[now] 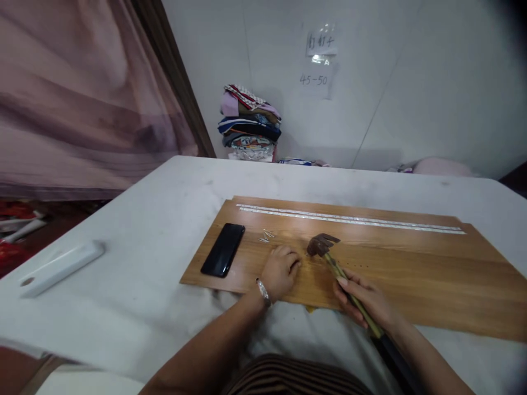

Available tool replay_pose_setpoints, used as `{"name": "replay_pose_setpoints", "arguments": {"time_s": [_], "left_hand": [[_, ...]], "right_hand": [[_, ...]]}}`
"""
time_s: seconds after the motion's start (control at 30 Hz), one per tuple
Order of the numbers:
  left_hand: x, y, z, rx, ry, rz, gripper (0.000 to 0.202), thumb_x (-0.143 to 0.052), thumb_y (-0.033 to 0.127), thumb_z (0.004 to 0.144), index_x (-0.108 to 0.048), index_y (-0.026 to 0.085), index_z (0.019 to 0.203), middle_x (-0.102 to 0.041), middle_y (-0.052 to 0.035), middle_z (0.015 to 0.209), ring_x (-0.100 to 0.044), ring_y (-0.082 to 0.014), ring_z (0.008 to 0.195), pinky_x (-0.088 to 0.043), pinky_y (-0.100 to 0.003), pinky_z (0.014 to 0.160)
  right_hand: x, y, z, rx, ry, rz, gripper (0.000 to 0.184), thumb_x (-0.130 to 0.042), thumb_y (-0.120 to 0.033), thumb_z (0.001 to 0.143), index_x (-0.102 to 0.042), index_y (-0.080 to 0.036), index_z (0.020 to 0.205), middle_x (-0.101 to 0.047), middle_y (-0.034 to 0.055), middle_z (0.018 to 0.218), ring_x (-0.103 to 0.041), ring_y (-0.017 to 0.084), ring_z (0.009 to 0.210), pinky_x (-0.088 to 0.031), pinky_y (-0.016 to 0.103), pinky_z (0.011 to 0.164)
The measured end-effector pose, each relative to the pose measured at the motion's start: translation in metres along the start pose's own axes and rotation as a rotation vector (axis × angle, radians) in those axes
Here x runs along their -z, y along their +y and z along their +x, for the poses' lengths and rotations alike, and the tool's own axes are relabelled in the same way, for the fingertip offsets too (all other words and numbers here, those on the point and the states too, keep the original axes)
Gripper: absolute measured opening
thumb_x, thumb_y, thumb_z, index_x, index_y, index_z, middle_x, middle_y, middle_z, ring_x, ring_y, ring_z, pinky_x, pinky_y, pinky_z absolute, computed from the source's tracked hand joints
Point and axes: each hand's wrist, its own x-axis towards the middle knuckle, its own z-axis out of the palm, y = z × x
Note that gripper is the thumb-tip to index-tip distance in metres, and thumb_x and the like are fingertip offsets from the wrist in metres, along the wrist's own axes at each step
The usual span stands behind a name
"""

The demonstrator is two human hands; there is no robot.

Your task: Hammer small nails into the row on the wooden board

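My right hand (364,299) is wrapped round the handle of a claw hammer (335,267). Its rusty head is low over a brown wooden board (424,280), close to the fingers of my left hand (282,270). That left hand rests on the board with the fingers curled in and the thumb close to them; whatever they pinch, if anything, is hidden. Several small loose nails (266,236) lie on the board beyond my left hand. To the right of the hammer head, a row of small dark dots marks the wood.
A black phone (223,249) lies at the board's left end. Two white measuring strips (349,219) run along its far side. A white plastic piece (61,267) sits on the white-covered table (144,219). Folded clothes (250,123) are stacked against the wall; a pink curtain (82,99) hangs left.
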Motion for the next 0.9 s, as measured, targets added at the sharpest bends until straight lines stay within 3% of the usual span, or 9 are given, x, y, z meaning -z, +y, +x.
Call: {"name": "replay_pose_setpoints", "arguments": {"time_s": [0.1,0.23,0.53,0.7,0.9], "left_hand": [[0.002,0.002,-0.005,0.001,-0.032,-0.014,0.017,-0.05,0.018,0.086,-0.066,0.018,0.083,-0.066,-0.0055,0.089,-0.057,-0.0174,0.089,-0.044,-0.03,0.084],[0.018,0.0,-0.012,0.115,-0.027,-0.008,0.017,-0.05,0.019,0.086,-0.066,0.019,0.081,-0.066,-0.0045,0.086,-0.059,-0.0162,0.083,-0.046,-0.028,0.078],[0.062,-0.036,-0.018,0.414,0.176,0.17,0.019,-0.049,0.024,0.086,-0.067,0.023,0.09,-0.068,-0.0013,0.096,-0.062,-0.015,0.088,-0.046,-0.025,0.079],[0.064,-0.044,-0.019,0.472,0.183,0.226,0.02,-0.048,0.029,0.089,-0.067,0.023,0.092,-0.066,-0.0018,0.097,-0.062,-0.0147,0.087,-0.047,-0.024,0.077],[0.055,-0.05,-0.015,0.446,0.206,0.282,0.024,-0.044,0.023,0.091,-0.064,0.023,0.105,-0.062,-0.0033,0.114,-0.059,-0.0151,0.102,-0.046,-0.024,0.086]], "right_hand": [[0.002,0.002,-0.001,-0.021,-0.006,-0.036,0.042,-0.058,-0.058,0.078,-0.047,-0.019,0.067,-0.039,-0.0094,0.04,-0.025,0.002,0.026,-0.023,0.013,0.027],[0.004,0.004,-0.001,-0.038,-0.016,-0.06,0.045,-0.059,-0.061,0.076,-0.047,-0.019,0.065,-0.038,-0.0089,0.037,-0.026,0.003,0.027,-0.023,0.013,0.027],[0.008,0.009,0.002,0.013,-0.015,-0.042,0.041,-0.06,-0.058,0.077,-0.048,-0.019,0.069,-0.043,-0.0087,0.043,-0.026,0.002,0.026,-0.025,0.013,0.027],[0.007,0.008,0.002,0.023,-0.031,-0.037,0.042,-0.058,-0.058,0.079,-0.047,-0.019,0.067,-0.039,-0.0094,0.039,-0.025,0.003,0.026,-0.025,0.013,0.027],[0.005,0.007,0.003,0.034,-0.025,-0.057,0.041,-0.059,-0.058,0.078,-0.047,-0.02,0.07,-0.041,-0.009,0.042,-0.027,0.003,0.028,-0.025,0.013,0.026]]}}
